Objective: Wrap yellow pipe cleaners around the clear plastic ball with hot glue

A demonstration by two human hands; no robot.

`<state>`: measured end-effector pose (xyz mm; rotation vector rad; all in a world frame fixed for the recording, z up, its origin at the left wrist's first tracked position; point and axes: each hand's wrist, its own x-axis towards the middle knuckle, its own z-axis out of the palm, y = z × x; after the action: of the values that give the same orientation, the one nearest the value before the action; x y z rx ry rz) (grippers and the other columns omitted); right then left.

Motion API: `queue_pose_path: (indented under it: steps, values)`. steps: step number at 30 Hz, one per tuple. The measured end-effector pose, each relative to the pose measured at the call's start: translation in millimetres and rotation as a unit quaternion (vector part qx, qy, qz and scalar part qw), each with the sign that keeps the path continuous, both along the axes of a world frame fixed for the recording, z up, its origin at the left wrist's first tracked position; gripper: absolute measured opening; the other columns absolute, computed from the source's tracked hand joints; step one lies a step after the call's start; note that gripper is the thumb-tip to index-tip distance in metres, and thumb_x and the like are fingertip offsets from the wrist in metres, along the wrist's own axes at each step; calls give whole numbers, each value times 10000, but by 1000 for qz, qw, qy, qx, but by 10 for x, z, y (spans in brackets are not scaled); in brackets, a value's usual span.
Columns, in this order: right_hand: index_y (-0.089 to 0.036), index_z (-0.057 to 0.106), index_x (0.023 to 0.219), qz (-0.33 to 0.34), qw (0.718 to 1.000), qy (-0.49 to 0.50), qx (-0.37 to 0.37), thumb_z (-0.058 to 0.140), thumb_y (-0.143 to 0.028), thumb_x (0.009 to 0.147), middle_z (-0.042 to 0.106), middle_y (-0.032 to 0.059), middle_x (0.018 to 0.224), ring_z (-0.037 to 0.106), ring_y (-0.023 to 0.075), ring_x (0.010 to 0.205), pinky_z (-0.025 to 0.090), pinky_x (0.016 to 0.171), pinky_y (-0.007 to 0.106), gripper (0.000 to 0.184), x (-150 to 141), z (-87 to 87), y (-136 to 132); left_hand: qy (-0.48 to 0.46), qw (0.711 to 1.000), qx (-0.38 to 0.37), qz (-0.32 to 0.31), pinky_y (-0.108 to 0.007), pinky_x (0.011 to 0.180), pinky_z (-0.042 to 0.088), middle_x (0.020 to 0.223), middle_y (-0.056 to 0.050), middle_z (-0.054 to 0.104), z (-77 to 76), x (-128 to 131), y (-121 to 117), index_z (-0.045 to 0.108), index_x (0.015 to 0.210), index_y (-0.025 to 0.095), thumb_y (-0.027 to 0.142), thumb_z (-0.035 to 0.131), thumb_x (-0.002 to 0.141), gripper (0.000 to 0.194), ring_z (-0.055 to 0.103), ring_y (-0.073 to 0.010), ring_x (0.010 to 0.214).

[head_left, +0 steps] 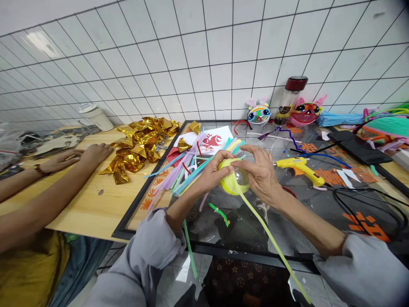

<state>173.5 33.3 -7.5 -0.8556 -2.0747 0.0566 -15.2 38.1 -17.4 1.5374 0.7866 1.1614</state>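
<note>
Between my hands is a clear ball (240, 177) partly covered by rows of yellow chenille stem (226, 184). My left hand (213, 174) grips it from the left, thumb and fingers pressed on the yellow rows. My right hand (262, 175) is on the other side, thumb and index finger closed at the ball's upper edge on the yellow stem. A loose yellow stem end (271, 234) hangs from the ball toward the lower right, past the table edge. Just behind and left lies a bundle of pastel chenille stems (169, 181). The ball's far side is hidden.
A yellow glue gun (302, 168) with black cables lies right of my hands. Behind stand two decorated balls (258, 114) and a bottle (289, 102); a phone (359, 147) lies farther right. Crumpled gold foil (140, 145) and another person's hands (96, 155) are left.
</note>
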Motion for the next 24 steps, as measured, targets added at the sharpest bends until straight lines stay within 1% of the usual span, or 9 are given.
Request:
queue_pose_path:
  steps: [3, 6, 9, 12, 14, 17, 19, 21, 24]
  values:
    - [-306, 768, 1059, -14, 1000, -14, 19, 441, -121, 950, 599, 88, 1338, 539, 288, 1194, 429, 913, 468, 391, -2, 0, 2, -1, 1000, 2, 3, -278, 850, 440, 1075, -30, 593, -9, 4, -5, 529, 1024, 221, 495, 726, 803, 404, 560, -190, 986]
    - [-295, 765, 1062, -13, 1000, -10, 10, 448, -122, 953, 598, 103, 1335, 542, 293, 1189, 429, 897, 467, 377, 2, 2, 1, 9, 1000, 5, 9, -288, 890, 437, 1101, -37, 589, 2, 9, -29, 532, 1038, 223, 539, 707, 827, 418, 556, -200, 1026]
    - [-309, 763, 1058, -13, 1000, -3, -4, 458, -146, 966, 598, 93, 1337, 543, 293, 1193, 425, 905, 476, 358, 11, 7, 0, 19, 1000, 12, 12, -299, 913, 432, 1109, -45, 582, 13, 6, -52, 534, 1090, 225, 575, 672, 850, 446, 547, -215, 1060]
    - [-303, 764, 1046, -11, 1000, 2, -12, 440, -156, 979, 596, 99, 1340, 546, 295, 1199, 424, 907, 487, 362, 23, 6, 3, 23, 1000, 18, 7, -320, 963, 423, 1159, -57, 575, 6, -16, -51, 537, 1153, 228, 575, 654, 858, 470, 537, -237, 1121]
    - [-298, 766, 1032, -12, 1000, 5, -8, 438, -164, 985, 595, 102, 1335, 547, 293, 1209, 425, 908, 488, 357, 35, -1, 10, 15, 1000, 26, -7, -339, 1022, 406, 1220, -65, 564, -12, -41, -37, 537, 1171, 234, 561, 684, 826, 498, 514, -262, 1198]
    - [-296, 767, 1036, -17, 1000, 7, 2, 437, -156, 981, 598, 103, 1320, 554, 284, 1216, 427, 917, 486, 363, 56, -21, 21, 9, 997, 54, -51, -374, 1086, 387, 1366, -78, 503, -46, -86, -12, 523, 1188, 247, 525, 761, 742, 577, 461, -304, 1315]
    - [-288, 766, 1062, -17, 1000, 10, 5, 434, -141, 976, 599, 114, 1312, 561, 290, 1217, 428, 928, 498, 373, 69, -38, 28, 30, 994, 81, -69, -407, 1128, 368, 1454, -92, 448, -64, -113, -2, 503, 1219, 251, 504, 775, 731, 613, 417, -330, 1387]
    - [-285, 764, 1082, -11, 1000, 15, 2, 433, -129, 972, 600, 118, 1308, 562, 293, 1228, 427, 952, 516, 382, 77, -55, 35, 59, 990, 109, -74, -442, 1160, 349, 1502, -108, 417, -75, -132, 2, 488, 1242, 252, 491, 761, 750, 612, 389, -346, 1430]
    - [-284, 764, 1078, -3, 1000, 27, -7, 435, -120, 966, 597, 113, 1305, 561, 284, 1242, 429, 983, 524, 384, 83, -72, 47, 104, 979, 162, -59, -485, 1179, 342, 1492, -121, 441, -68, -142, 2, 494, 1231, 246, 444, 732, 775, 551, 403, -347, 1431]
